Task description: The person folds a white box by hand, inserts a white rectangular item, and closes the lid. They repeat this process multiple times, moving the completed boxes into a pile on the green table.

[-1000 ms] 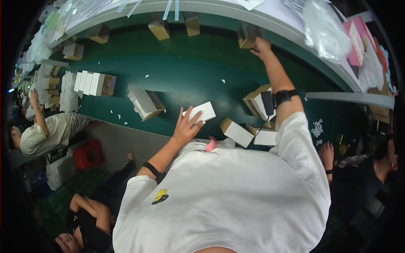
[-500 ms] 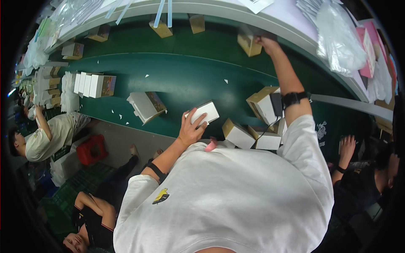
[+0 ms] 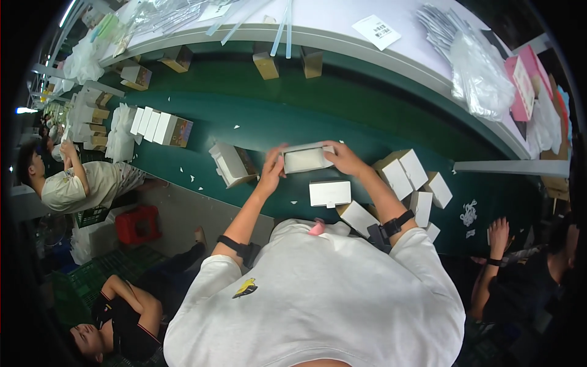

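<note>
Both hands are on a box [image 3: 306, 160] with an open top and a pale inside, over the green work surface. My left hand [image 3: 273, 168] is closed on its left end, thumb at the near edge. At the other end, my right hand [image 3: 346, 160] grips the rim with its fingertips. Just nearer to me lies a white box [image 3: 330, 193] with a small tab at its front edge; neither hand touches it. Left of my left hand, an open white-and-brown box [image 3: 233, 164] stands with its flap spread.
Several white-and-brown boxes [image 3: 400, 171] cluster beside my right forearm. A row of white boxes [image 3: 162, 127] stands far left. Beyond, a white shelf [image 3: 367, 46] overhangs brown boxes [image 3: 265, 66] and carries plastic bags [image 3: 480, 79]. Other people sit at both sides.
My right hand has come back from a brown box under the shelf to the middle. My left hand has left the white box and now holds the open box too. The view has shifted.
</note>
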The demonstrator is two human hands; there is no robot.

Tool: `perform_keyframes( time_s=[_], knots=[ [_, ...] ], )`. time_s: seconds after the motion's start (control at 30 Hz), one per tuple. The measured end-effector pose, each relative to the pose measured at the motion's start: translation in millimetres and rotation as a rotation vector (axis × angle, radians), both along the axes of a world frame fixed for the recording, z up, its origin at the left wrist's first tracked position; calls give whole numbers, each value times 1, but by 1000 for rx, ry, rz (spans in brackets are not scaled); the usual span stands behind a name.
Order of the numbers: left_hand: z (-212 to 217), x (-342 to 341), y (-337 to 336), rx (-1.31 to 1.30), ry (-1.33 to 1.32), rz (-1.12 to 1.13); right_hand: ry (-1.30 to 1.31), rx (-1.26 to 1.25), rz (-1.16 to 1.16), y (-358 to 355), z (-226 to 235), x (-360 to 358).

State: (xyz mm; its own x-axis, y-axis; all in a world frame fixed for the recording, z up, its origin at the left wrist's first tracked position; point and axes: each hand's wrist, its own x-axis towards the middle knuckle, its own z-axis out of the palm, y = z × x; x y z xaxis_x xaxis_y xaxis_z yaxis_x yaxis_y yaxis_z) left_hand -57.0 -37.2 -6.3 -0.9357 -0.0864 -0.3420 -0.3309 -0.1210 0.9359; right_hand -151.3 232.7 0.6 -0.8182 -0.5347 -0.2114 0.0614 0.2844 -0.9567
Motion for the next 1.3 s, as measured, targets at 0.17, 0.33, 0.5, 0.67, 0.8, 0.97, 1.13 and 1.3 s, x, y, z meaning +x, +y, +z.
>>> perform_keyframes(
  time_s=[0.17,0.33,0.5,0.67,0.8,0.97,1.13,1.3],
  knots=[
    [-12,-11,7,-119,-24,-258,-902,-463,-207,8,24,3],
    [33,-22,13,-158,4,-279,172,279,119,-2,-8,8],
    [42,-10,-10,-1266,925,-434,655,298,296,8,19,13],
    [49,-7,-16,-1106,760,-619,803,503,452,3,66,16],
    [46,-14,-8,-1065,606,-724,763,472,421,2,57,17],
    [63,-10,6,-1205,496,-759,725,551,433,0,62,19],
    [52,1,5,-1295,610,-739,793,609,531,-1,60,20],
    [47,-4,7,-1287,564,-808,897,693,576,1,51,19]
  ],
)
